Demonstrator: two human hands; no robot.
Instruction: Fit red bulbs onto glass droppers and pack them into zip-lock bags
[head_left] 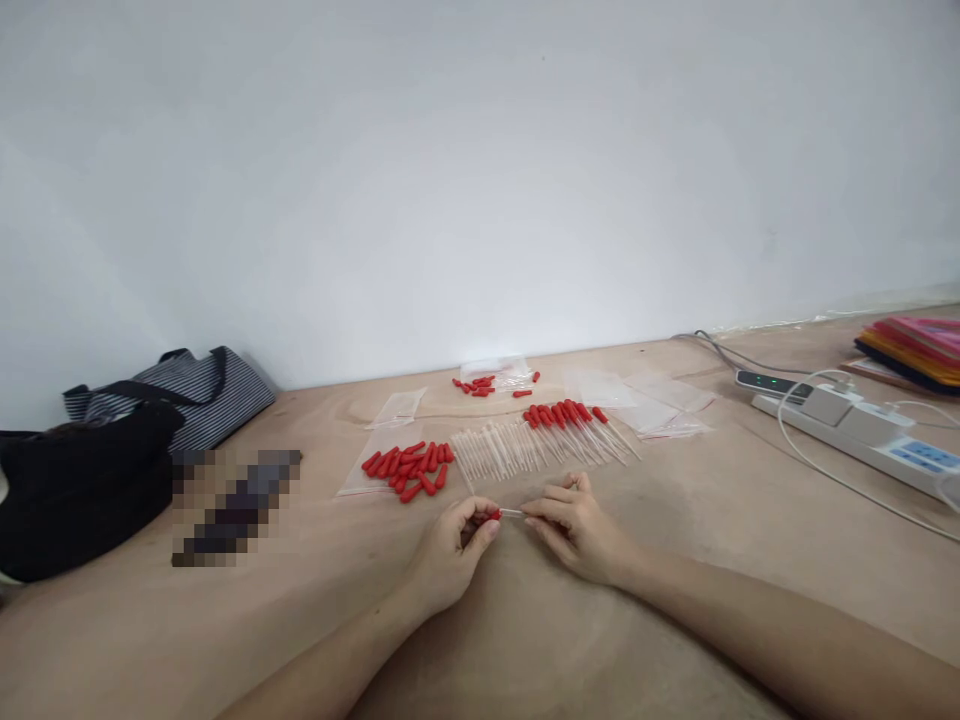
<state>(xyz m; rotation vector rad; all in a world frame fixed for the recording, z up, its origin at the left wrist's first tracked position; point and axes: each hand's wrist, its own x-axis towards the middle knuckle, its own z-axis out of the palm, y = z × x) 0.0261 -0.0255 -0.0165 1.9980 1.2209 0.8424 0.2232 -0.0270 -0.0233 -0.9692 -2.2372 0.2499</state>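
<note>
Low over the table's middle, my left hand [457,550] pinches a red rubber bulb [496,514], mostly hidden by the fingers. A thin clear dropper tube [511,513] runs from the bulb to my right hand [574,527], whose thumb and fingertips are closed on its other end. How deep the tube sits in the bulb is hidden. Just beyond my hands lies a row of bare tubes [499,452]. To its right are several droppers with red bulbs fitted [562,415], and to its left a pile of loose red bulbs [409,468].
Clear zip bags [660,400] lie behind on the right, and small red bulbs [480,386] near the wall. A power strip [862,435] with cables is at right, near stacked coloured sheets [911,350]. At left sit a striped bag [232,400] and black cloth item [90,490].
</note>
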